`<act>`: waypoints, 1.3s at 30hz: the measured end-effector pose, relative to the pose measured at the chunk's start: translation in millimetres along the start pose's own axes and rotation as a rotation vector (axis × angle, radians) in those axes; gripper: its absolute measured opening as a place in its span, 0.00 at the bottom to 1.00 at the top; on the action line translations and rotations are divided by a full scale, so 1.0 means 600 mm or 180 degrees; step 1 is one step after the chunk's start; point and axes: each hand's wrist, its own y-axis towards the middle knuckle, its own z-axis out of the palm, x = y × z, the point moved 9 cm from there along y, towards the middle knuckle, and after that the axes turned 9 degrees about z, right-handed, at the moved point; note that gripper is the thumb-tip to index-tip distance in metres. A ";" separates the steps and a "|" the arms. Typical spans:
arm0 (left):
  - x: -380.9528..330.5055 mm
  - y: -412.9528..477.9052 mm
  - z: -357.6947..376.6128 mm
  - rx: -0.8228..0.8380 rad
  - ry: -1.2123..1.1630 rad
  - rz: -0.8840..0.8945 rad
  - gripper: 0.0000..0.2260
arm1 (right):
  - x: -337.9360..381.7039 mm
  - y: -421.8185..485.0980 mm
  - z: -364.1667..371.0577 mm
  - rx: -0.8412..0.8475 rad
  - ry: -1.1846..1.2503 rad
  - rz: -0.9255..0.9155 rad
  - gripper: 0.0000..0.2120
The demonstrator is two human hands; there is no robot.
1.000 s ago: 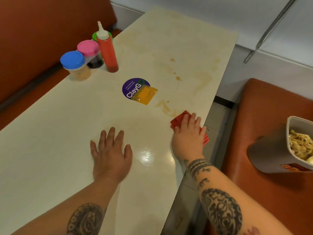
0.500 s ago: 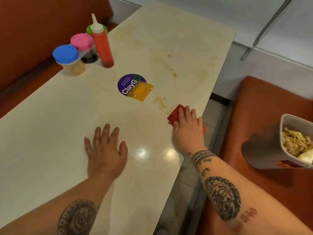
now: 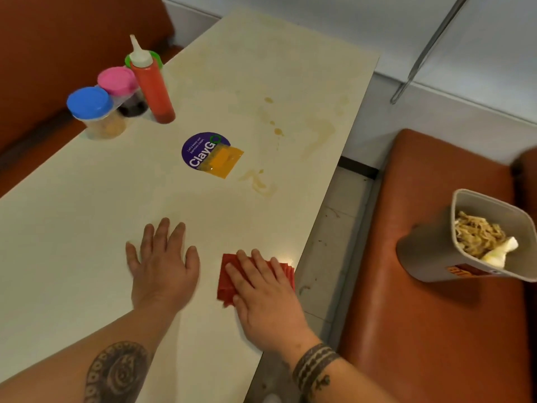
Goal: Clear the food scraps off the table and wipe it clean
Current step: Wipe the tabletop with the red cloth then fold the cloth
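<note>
Both hands lie flat on the stained table (image 3: 87,228) (right hand (image 3: 264,298) pressing a red cloth (image 3: 228,279)).

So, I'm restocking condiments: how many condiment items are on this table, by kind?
Jars: 3 (blue-lidded jar, pink-lidded jar, green-lidded jar)
Red squeeze bottle: 1
Orange sauce packet: 1
Total: 5

bare forearms, both tattooed; banded tattoo (image 3: 315,362) at right wrist
</note>
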 end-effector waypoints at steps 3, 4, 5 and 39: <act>-0.002 -0.001 0.002 0.0007 0.0021 0.0013 0.29 | -0.071 0.031 -0.022 -0.0065 0.0001 0.0629 0.30; -0.002 -0.001 0.003 0.0006 0.0033 0.0014 0.31 | -0.089 0.049 -0.029 -0.0083 0.0007 0.0855 0.30; -0.002 0.000 0.003 -0.0005 0.0041 0.0022 0.32 | -0.101 0.068 -0.034 -0.0104 0.0020 0.1060 0.30; -0.031 0.134 -0.054 -0.0560 -0.0603 -0.0077 0.10 | -0.158 0.220 -0.094 0.0108 -0.0036 0.0747 0.31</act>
